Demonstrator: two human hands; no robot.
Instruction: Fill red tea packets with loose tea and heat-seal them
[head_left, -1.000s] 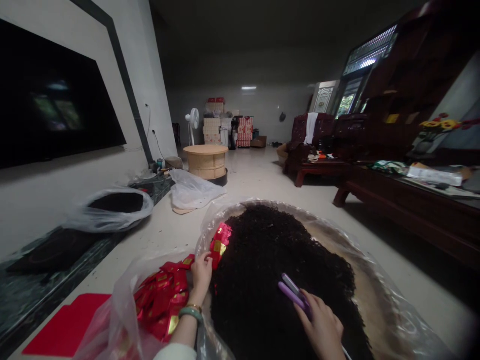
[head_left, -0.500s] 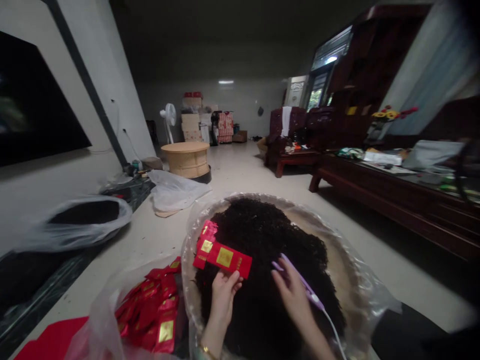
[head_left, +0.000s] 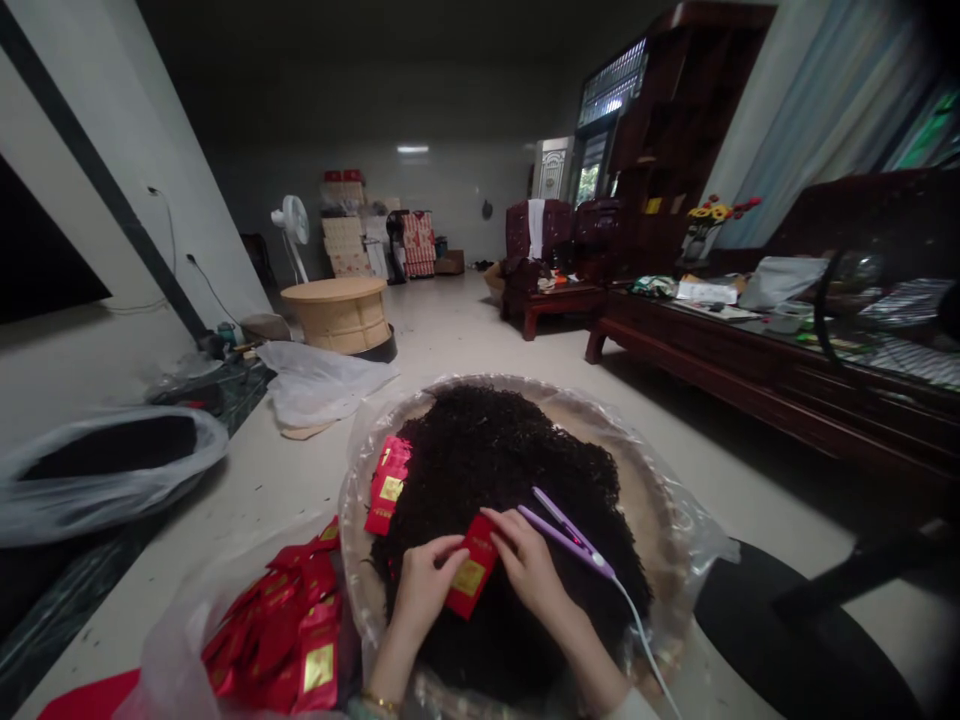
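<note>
My left hand [head_left: 424,590] and my right hand [head_left: 529,565] meet over a heap of dark, curly tea leaves [head_left: 495,450], pinching a red packet with a gold label [head_left: 470,572] from either side. My right hand also grips a slim purple heat-sealing clamp [head_left: 562,530], its white cord [head_left: 645,640] trailing down to the right. A few more red packets [head_left: 388,483] lie on the left of the heap. The leaves fill a round tray lined with clear plastic [head_left: 360,540]. Beside my left hand, a clear bag [head_left: 180,670] holds many gold-labelled red packets.
A clear bag of dark leaves [head_left: 112,455] lies at left, near a crumpled plastic sheet [head_left: 322,385] and a round wicker drum [head_left: 337,315]. A dark wooden bench [head_left: 750,375] runs along the right. A black round mat [head_left: 795,640] lies at lower right.
The red packet has turned from lying crosswise to nearly upright. My right hand has moved left and now touches it. The view has swung to the right.
</note>
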